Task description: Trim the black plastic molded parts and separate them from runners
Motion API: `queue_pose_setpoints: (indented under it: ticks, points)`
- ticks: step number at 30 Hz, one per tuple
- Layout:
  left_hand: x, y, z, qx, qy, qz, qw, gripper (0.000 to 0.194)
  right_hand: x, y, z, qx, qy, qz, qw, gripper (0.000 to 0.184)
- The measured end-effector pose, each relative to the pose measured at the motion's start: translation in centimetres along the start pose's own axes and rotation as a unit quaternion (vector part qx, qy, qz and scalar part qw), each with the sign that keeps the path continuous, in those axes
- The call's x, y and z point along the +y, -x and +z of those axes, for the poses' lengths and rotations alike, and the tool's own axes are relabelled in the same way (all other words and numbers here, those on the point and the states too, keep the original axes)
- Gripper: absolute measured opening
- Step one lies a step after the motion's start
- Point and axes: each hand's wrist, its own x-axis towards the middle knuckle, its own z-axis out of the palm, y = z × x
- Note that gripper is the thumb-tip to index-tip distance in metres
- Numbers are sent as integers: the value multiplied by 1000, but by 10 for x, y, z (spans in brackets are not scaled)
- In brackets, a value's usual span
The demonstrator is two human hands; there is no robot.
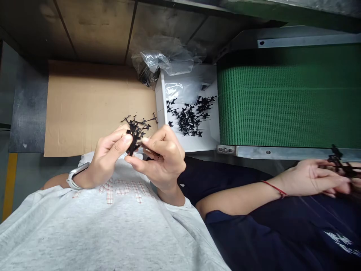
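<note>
In front of my chest, my left hand (111,148) pinches a small black plastic part (133,143) between thumb and fingers. My right hand (163,156) has its fingers curled, with thumb and forefinger at the right side of that same part. Whether the right fingers hold a separate small piece is hidden. Just beyond my hands, several thin black plastic parts with branching ends (145,125) lie in a loose heap on the brown cardboard sheet (84,101).
Right of the cardboard stands a white tray (190,143) holding many black parts (190,118) and clear plastic bags (175,64). Further right is a green conveyor belt (282,105) with a metal rail. A co-worker's hand (313,177) holds similar black parts at the far right.
</note>
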Motion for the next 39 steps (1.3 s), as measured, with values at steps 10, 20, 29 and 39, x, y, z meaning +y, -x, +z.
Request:
queue_pose_setpoints:
  ticks: [10,20,29,39]
  points:
    - [-1,0,0,-5,3,7,1000,38,-1,-1,0,3,18,-16,1000,20]
    - [-1,-1,0,-9,2,22,1000,38,-5,-3,0,-1,31,-10,999,19]
    - [-3,-2,-1,-30,12,44,998,38,-2,-4,1,12,5,-16,1000,23]
    - [-2,-1,-2,-37,-14,45,998,39,-4,-4,-1,17,27,-18,999,26]
